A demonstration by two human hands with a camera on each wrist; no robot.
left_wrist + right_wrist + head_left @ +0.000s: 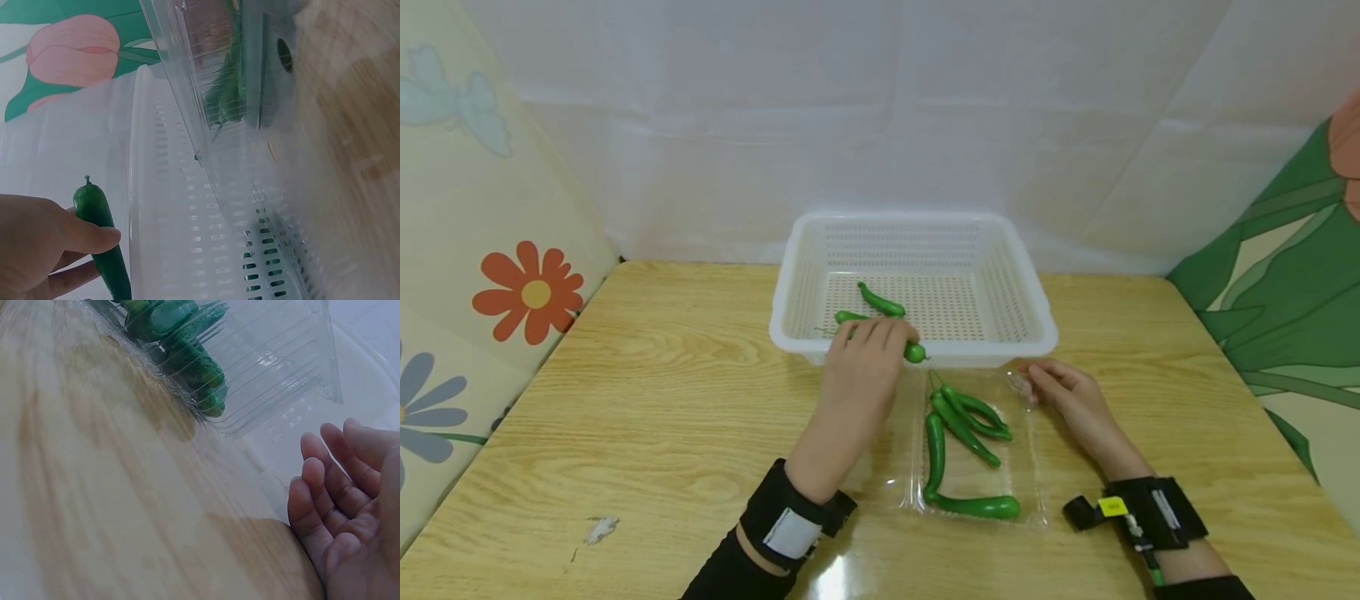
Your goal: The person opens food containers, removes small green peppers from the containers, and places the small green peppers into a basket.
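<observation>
The widest thing I have on my screens is the table (685,375), and toward its far edge sits the white basket (1037,337). Just beside it on the near side lies the clear box (1032,454), opened out, with several green peppers (962,433) loose in its right half. Of the hands, the left (865,367) is over the basket's near rim, grasping a pepper (914,352); the left wrist view shows the thumb laid across it just below the stem end. The right (1075,408) is released at the box's far right corner: its wrist camera gives me loosely bent fingers with nothing between them, though I cannot tell from the head view whether a fingertip touches the plastic. One more pepper (883,302) rests on the basket floor; some green shows past the left knuckles, and I can't tell whose it is. I expect the peppers to be light, fairly firm and slick-skinned, liable to roll or snap if bent, so I'd take one round the thick middle with a gentle thumb-and-finger pinch and spare the thin stem. The box looks flimsy; I'd steady it by its rim.
</observation>
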